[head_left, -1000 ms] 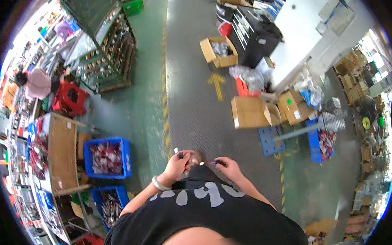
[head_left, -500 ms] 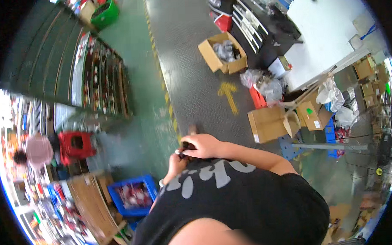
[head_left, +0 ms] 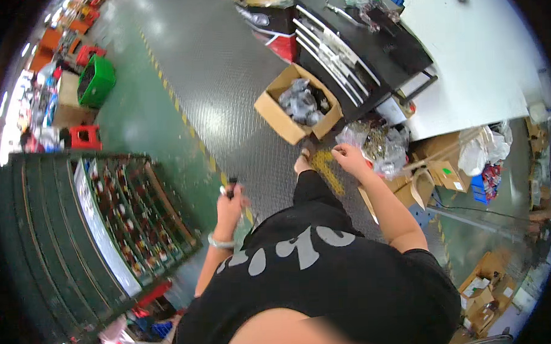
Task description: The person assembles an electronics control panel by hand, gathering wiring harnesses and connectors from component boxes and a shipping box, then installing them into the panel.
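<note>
My left hand (head_left: 229, 209), a pale band on its wrist, is closed around a small black object (head_left: 231, 185) that juts from the top of the grip. The object's kind is not clear. On the other side of my body, my right hand (head_left: 350, 160) is held out with its fingers curled in, and nothing shows in them. An open cardboard box (head_left: 272, 111) holding grey plastic-wrapped parts stands on the floor just ahead of that hand. Beside it lie clear plastic bags (head_left: 384, 150). One of my feet (head_left: 302, 161) is stepping forward near the box.
A green rack (head_left: 59, 240) with rows of small parts stands at the left. A black table (head_left: 368, 47) with pale curved strips and a white board (head_left: 472, 62) are at the right. Yellow-black tape (head_left: 182, 117) edges the metal walkway. A green bin (head_left: 96, 81) sits far left.
My hands, together before my body half a second ago, have parted to either side. The left keeps the small black object. The box and table are closer, and the rack has slid nearer.
</note>
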Action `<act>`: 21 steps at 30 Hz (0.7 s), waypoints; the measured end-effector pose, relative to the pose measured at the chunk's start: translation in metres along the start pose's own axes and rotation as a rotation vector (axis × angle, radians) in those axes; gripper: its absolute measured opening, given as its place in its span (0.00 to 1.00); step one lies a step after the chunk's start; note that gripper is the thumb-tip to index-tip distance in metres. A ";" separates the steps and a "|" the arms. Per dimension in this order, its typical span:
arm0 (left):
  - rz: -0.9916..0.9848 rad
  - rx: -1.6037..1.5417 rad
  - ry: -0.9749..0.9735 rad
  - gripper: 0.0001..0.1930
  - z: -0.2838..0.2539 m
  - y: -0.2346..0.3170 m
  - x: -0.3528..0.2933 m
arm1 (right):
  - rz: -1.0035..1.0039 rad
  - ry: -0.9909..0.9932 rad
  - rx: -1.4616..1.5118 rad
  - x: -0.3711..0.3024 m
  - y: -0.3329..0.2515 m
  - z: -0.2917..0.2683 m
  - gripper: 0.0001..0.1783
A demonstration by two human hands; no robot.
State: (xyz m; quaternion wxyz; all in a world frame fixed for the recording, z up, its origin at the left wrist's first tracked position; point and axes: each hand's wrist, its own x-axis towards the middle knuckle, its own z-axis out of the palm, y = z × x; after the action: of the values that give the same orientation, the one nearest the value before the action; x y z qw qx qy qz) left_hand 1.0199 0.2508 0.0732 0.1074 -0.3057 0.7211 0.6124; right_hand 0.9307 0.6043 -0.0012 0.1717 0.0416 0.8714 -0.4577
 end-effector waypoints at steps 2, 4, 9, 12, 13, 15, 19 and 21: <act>-0.133 -0.020 -0.070 0.13 0.013 0.001 0.050 | 0.030 0.049 -0.002 0.096 0.016 -0.009 0.19; -0.237 -0.010 -0.127 0.12 0.032 0.038 0.078 | 0.048 0.178 0.012 0.186 0.041 -0.006 0.18; -0.259 0.194 -0.316 0.11 0.057 0.119 0.184 | 0.508 0.343 0.637 0.364 0.088 -0.010 0.15; -0.366 0.227 -0.301 0.11 0.054 0.144 0.264 | 0.703 0.528 1.117 0.423 0.102 -0.002 0.13; -0.356 0.314 -0.421 0.11 0.062 0.145 0.297 | 0.577 0.672 1.413 0.424 0.150 -0.002 0.12; -0.299 0.560 -0.608 0.11 0.076 0.150 0.358 | 0.428 0.900 1.962 0.435 0.185 0.005 0.14; -0.223 0.869 -0.582 0.11 0.079 0.187 0.456 | 0.306 1.158 2.075 0.471 0.085 0.022 0.14; -0.190 0.911 -0.653 0.11 0.110 0.220 0.492 | 0.271 1.273 2.077 0.465 0.098 0.016 0.16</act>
State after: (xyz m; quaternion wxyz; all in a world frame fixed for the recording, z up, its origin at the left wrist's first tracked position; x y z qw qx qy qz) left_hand 0.4812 0.2169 -0.0325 0.5004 -0.0867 0.8112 0.2900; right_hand 0.5216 0.6086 -0.2425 -0.3532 0.4651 0.0097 -0.8117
